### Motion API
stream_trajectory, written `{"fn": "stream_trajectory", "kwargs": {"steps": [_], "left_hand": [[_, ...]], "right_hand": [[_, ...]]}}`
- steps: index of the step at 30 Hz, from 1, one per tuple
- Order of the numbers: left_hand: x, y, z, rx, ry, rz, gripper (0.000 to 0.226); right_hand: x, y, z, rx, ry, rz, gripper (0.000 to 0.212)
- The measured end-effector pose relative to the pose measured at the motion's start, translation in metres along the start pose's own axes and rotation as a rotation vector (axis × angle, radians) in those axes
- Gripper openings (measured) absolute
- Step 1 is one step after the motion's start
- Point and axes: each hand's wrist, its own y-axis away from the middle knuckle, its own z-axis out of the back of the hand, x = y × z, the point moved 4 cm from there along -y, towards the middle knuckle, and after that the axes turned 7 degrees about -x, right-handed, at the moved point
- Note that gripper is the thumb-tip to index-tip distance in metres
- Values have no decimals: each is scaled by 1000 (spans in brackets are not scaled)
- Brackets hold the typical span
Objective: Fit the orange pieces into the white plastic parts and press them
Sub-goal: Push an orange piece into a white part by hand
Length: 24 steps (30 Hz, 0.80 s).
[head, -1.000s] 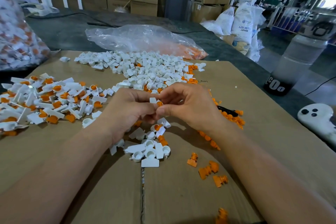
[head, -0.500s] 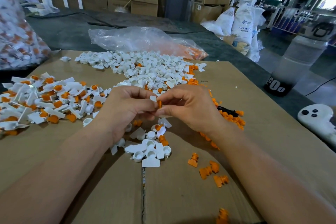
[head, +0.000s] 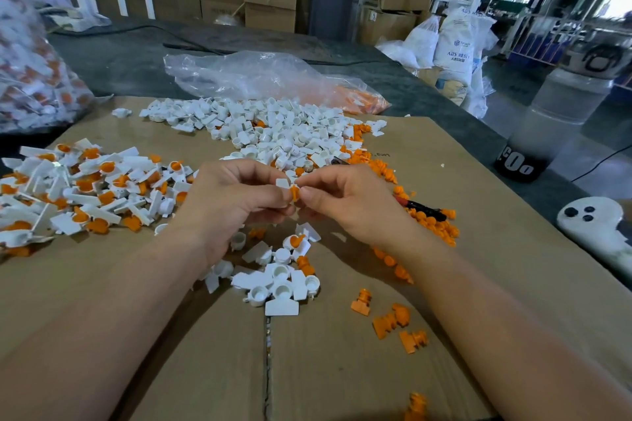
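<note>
Both hands meet above the cardboard sheet (head: 178, 335). My left hand (head: 229, 205) pinches a small white plastic part (head: 283, 183), its tab sticking up. My right hand (head: 345, 202) pinches an orange piece (head: 294, 192) that sits against the white part between the fingertips. Under the hands lies a small cluster of loose white parts (head: 280, 284). A few loose orange pieces (head: 390, 321) lie at the near right. A big heap of white parts (head: 273, 130) is spread behind the hands.
A pile of fitted white-and-orange parts (head: 85, 188) lies at the left. A row of orange pieces (head: 431, 219) runs past my right wrist, with a black pen among them. A clear plastic bag (head: 260, 79) lies behind, a full bag (head: 30, 72) at far left, a bottle (head: 554, 120) at right.
The hands stay together at the same spot; the fingers have shifted slightly and the orange piece now shows more clearly against the white part.
</note>
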Motion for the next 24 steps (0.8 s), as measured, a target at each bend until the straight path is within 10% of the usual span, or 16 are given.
{"fn": "stream_trajectory", "kwargs": {"steps": [24], "left_hand": [[3, 0, 0, 1, -11, 144, 28]], "right_hand": [[3, 2, -3, 4, -267, -142, 9]]}}
